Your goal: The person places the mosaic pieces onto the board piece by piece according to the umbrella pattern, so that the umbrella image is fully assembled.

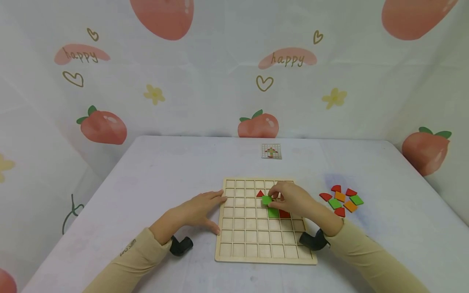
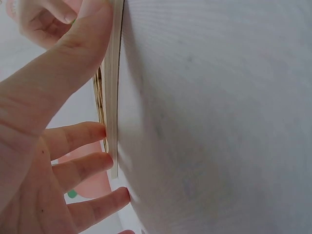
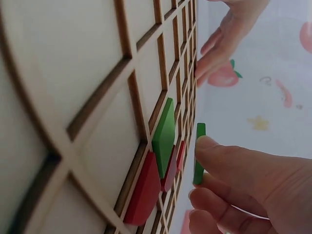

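A wooden grid board lies on the table. My right hand pinches a green square tile between thumb and fingers, over the far part of the board. In the right wrist view that tile is seen edge-on, held apart from the grid. Set in the board are a small red triangle, a green square and a red piece beside it. Another red piece shows behind the green square in the right wrist view. My left hand, fingers extended, touches the board's left edge.
To the right of the board lies a loose group of red, green and orange pieces. A small pattern card with a coloured figure on a grid lies at the back of the table. Behind hangs a fruit-printed cloth.
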The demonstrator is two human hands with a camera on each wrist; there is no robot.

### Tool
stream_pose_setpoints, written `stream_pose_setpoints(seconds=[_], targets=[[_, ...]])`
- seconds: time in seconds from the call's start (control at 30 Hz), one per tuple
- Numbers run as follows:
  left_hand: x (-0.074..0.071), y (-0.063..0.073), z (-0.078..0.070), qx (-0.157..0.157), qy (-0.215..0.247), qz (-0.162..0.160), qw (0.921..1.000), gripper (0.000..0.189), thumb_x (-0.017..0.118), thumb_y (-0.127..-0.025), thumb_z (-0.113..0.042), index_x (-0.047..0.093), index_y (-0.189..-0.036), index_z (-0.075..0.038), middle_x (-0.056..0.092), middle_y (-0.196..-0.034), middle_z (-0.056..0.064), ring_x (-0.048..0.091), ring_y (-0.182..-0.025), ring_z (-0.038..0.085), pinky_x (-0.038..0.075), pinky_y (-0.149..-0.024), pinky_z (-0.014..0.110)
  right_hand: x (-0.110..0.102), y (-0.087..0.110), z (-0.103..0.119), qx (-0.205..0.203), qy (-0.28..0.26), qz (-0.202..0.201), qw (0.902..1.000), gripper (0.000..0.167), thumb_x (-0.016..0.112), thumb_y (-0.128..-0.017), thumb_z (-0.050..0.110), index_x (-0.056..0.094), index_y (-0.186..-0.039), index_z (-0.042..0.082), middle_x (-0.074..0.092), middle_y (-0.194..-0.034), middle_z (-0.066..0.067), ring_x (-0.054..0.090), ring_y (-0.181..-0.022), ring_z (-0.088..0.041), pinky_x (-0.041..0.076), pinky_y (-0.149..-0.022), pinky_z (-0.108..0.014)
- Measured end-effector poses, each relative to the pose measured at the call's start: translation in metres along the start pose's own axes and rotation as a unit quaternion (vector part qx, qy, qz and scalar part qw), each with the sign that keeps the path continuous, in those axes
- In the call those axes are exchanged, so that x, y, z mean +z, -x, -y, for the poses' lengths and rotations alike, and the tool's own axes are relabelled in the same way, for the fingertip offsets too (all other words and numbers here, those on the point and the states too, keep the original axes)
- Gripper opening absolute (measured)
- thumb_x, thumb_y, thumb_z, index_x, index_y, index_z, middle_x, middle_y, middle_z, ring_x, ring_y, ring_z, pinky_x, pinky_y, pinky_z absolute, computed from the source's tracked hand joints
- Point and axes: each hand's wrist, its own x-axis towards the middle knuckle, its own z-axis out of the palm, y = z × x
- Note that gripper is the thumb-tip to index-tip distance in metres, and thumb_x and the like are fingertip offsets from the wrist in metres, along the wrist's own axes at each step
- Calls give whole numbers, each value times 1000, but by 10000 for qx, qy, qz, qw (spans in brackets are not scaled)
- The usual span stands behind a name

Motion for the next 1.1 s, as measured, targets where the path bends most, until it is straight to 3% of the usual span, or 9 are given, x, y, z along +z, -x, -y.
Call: stream_pose_setpoints(seconds=[0.37, 1.1], targets=[[1, -1, 0, -44, -10, -5, 10000, 92, 78, -69, -43, 37, -142, -3, 28, -152, 19, 29, -139, 36, 27, -115, 50, 9, -4, 8, 154, 234, -30, 9996, 22, 74, -80, 22, 69, -96, 8, 61, -80, 3, 51, -68, -6, 43, -57, -17], [1, -1, -1, -66, 53, -10, 10000, 92, 78, -70, -42, 37, -142, -3, 27, -152, 19, 28, -140, 36, 26, -115, 50, 12, -7, 11, -85, 573, -89, 9983, 23, 75, -79, 25, 69, -94, 9, 62, -81, 2, 50, -70, -7, 44, -58, -20]])
